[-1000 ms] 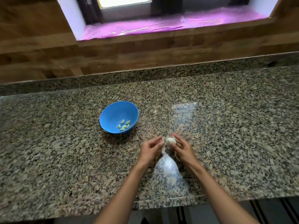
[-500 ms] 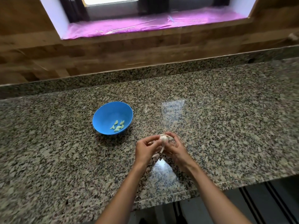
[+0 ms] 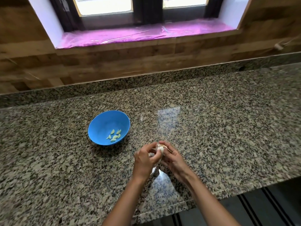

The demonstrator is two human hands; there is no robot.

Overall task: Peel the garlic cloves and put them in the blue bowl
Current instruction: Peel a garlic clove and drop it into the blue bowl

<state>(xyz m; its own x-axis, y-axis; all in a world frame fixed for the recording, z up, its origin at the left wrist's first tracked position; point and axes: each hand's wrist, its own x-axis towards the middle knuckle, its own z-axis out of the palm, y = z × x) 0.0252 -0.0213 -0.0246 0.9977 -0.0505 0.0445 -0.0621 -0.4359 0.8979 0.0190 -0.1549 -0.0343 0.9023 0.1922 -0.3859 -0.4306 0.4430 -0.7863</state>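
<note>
A blue bowl [image 3: 104, 126] stands on the granite counter, left of centre, with several pale peeled cloves [image 3: 114, 136] in its bottom. Just right of it and nearer to me, both hands meet over the counter around a white garlic bulb [image 3: 160, 148]. My left hand [image 3: 144, 160] pinches the bulb from the left with curled fingers. My right hand [image 3: 173, 159] cups and grips it from the right. A strip of papery skin [image 3: 156, 167] hangs below the bulb between my palms. Most of the bulb is hidden by my fingers.
The granite counter [image 3: 228, 136] stretches wide to the right and left, with its front edge close to my forearms. A wooden wall and a window sill under pink film [image 3: 143, 34] rise behind the counter. Dark striped floor shows at bottom right.
My hands have stayed together on the garlic, working it slightly. The view has tilted up, so more of the window shows. The bowl has not moved.
</note>
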